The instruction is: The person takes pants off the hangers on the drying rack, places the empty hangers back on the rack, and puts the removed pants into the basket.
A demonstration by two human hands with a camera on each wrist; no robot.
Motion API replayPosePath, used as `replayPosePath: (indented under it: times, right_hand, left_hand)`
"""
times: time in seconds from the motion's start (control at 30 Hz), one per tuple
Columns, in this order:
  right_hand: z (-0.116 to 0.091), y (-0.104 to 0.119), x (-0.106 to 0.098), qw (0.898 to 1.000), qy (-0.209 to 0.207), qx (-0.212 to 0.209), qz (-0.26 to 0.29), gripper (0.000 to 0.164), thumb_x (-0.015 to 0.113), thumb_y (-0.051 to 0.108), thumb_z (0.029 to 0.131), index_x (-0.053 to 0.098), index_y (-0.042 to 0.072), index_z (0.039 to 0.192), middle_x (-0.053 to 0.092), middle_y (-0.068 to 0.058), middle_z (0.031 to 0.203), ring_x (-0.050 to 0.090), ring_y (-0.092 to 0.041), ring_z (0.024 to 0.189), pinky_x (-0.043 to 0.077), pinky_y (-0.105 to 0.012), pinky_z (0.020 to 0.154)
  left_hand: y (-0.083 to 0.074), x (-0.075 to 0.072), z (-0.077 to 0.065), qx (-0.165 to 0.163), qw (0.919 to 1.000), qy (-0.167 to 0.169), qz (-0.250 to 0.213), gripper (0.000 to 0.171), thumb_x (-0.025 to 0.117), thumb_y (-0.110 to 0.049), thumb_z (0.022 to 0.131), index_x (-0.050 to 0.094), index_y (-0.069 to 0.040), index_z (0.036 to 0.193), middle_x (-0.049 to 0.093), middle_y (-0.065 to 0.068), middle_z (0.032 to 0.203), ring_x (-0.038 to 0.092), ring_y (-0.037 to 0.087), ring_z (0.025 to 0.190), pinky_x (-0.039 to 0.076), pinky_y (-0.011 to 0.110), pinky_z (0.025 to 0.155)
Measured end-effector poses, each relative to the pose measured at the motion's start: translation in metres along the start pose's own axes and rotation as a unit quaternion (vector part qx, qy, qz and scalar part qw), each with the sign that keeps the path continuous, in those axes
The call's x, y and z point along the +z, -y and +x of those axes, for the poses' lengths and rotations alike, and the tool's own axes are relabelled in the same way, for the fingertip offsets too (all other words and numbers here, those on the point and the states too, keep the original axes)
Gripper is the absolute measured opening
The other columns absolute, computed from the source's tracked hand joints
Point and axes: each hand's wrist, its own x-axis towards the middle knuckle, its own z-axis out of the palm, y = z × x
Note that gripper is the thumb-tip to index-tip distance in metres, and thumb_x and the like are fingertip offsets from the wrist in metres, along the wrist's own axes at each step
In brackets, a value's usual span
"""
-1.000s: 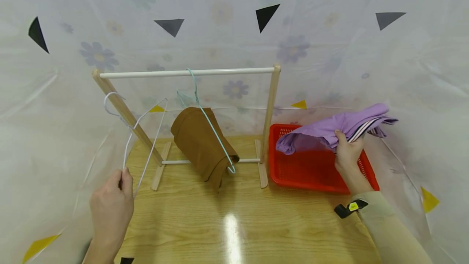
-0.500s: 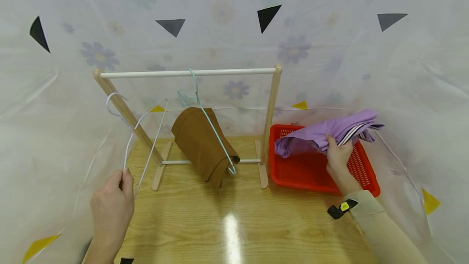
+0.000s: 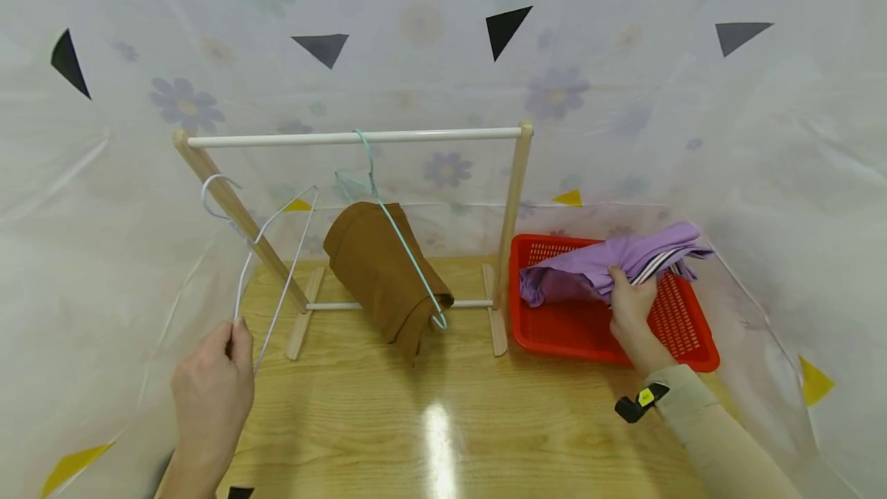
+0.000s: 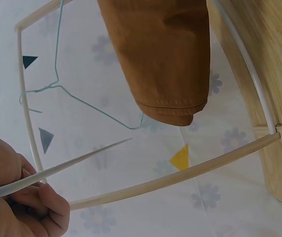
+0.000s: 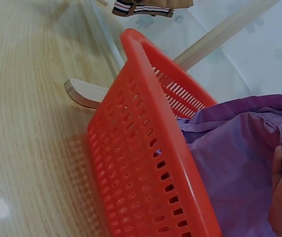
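My left hand (image 3: pixel 215 383) grips a pale lilac wire hanger (image 3: pixel 251 242) by its lower part, hook upward, in front of the rack's left post. In the left wrist view the curled fingers show around the hanger's wire (image 4: pixel 71 162). On the right, my right hand (image 3: pixel 632 310) pinches folded purple trousers (image 3: pixel 589 264) near a striped waistband, thumb on top. The trousers spread over the red basket (image 3: pixel 561 329), their left end within its rim. Brown trousers (image 3: pixel 381 268) hang folded over a teal hanger (image 3: pixel 409 254) on the rack.
A wooden rack with a white top rail (image 3: pixel 443 134) stands at the back of the wood-grain table (image 3: pixel 360 422). Its right foot (image 3: pixel 495 314) is close beside the basket. Behind it and along both sides hangs a floral sheet (image 3: pixel 443 83) with triangle stickers.
The right hand has moved left and lower with the purple trousers, bringing them down closer into the basket. My left hand and its hanger have stayed in place.
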Motion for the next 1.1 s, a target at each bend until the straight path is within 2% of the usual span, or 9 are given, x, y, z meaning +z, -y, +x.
replayPosePath:
  times: [0.27, 0.5, 0.57, 0.7, 0.77, 0.83, 0.97, 1.1]
  right_hand:
    - [-0.006, -0.002, 0.000, 1.000, -0.002, 0.022, 0.004, 0.063, 0.066, 0.004, 0.096, 0.045, 0.017, 0.154, 0.054, 0.002, 0.151, 0.049, -0.010, 0.138, 0.038, -0.017, 0.118]
    - [-0.017, -0.006, -0.004, 0.997, -0.012, 0.080, 0.000, 0.056, 0.070, 0.010, 0.096, 0.047, 0.021, 0.147, 0.058, 0.014, 0.128, 0.055, -0.004, 0.119, 0.045, -0.012, 0.101]
    - [-0.020, -0.007, -0.005, 0.995, -0.014, 0.098, -0.009, 0.060, 0.070, 0.015, 0.097, 0.044, 0.021, 0.151, 0.057, 0.015, 0.130, 0.054, -0.004, 0.120, 0.044, -0.011, 0.103]
    - [-0.025, -0.012, -0.004, 0.993, -0.017, 0.117, -0.028, 0.071, 0.070, 0.021, 0.097, 0.037, 0.020, 0.159, 0.052, 0.010, 0.146, 0.049, -0.006, 0.132, 0.038, -0.014, 0.116]
    - [-0.027, -0.014, -0.003, 0.992, -0.023, 0.123, -0.031, 0.070, 0.070, 0.020, 0.097, 0.037, 0.019, 0.159, 0.052, 0.009, 0.147, 0.048, -0.005, 0.134, 0.036, -0.016, 0.119]
    - [-0.029, -0.017, -0.002, 0.990, -0.033, 0.135, -0.027, 0.064, 0.071, 0.019, 0.096, 0.042, 0.019, 0.153, 0.056, 0.011, 0.138, 0.051, -0.005, 0.128, 0.038, -0.017, 0.118]
    - [-0.033, -0.019, 0.002, 0.984, -0.043, 0.169, -0.033, 0.041, 0.072, 0.020, 0.095, 0.050, 0.023, 0.130, 0.056, 0.015, 0.114, 0.056, -0.002, 0.108, 0.045, -0.016, 0.106]
    - [-0.035, -0.018, 0.005, 0.979, -0.033, 0.196, -0.049, 0.031, 0.071, 0.023, 0.096, 0.047, 0.025, 0.115, 0.055, 0.013, 0.107, 0.055, 0.000, 0.095, 0.048, -0.013, 0.091]
  left_hand:
    - [0.000, -0.001, 0.000, -0.001, 1.0000, 0.002, -0.002, 0.043, 0.061, -0.002, 0.099, 0.041, -0.008, 0.061, 0.034, 0.000, 0.049, 0.018, -0.004, 0.049, 0.018, 0.022, 0.043]
    - [0.000, 0.000, 0.000, -0.004, 1.0000, -0.003, 0.002, 0.042, 0.061, -0.002, 0.099, 0.043, -0.008, 0.062, 0.035, 0.001, 0.048, 0.019, -0.002, 0.049, 0.019, 0.025, 0.043]
    - [0.001, 0.000, 0.000, -0.006, 1.0000, -0.005, 0.002, 0.042, 0.061, -0.002, 0.099, 0.043, -0.008, 0.062, 0.035, 0.001, 0.048, 0.019, -0.001, 0.049, 0.019, 0.026, 0.044]
    - [0.001, 0.000, 0.000, -0.009, 0.9999, -0.006, 0.003, 0.043, 0.061, -0.002, 0.099, 0.041, -0.008, 0.061, 0.034, 0.001, 0.048, 0.019, 0.000, 0.049, 0.019, 0.027, 0.044]
    - [0.002, 0.000, 0.000, -0.009, 0.9999, -0.007, 0.003, 0.043, 0.060, -0.002, 0.099, 0.041, -0.008, 0.061, 0.034, 0.001, 0.048, 0.019, 0.000, 0.049, 0.019, 0.027, 0.044]
    - [0.002, -0.001, 0.000, -0.008, 0.9999, -0.007, 0.002, 0.043, 0.060, -0.002, 0.099, 0.041, -0.008, 0.061, 0.034, 0.001, 0.048, 0.019, -0.001, 0.049, 0.019, 0.026, 0.043]
    - [0.002, -0.002, -0.001, -0.008, 0.9999, -0.008, 0.001, 0.042, 0.060, -0.001, 0.099, 0.042, -0.008, 0.061, 0.034, 0.001, 0.048, 0.019, -0.002, 0.049, 0.019, 0.025, 0.043]
    - [0.002, -0.002, -0.002, -0.011, 0.9999, -0.006, 0.003, 0.042, 0.060, -0.002, 0.099, 0.043, -0.007, 0.061, 0.035, 0.001, 0.048, 0.019, -0.001, 0.049, 0.019, 0.026, 0.043]
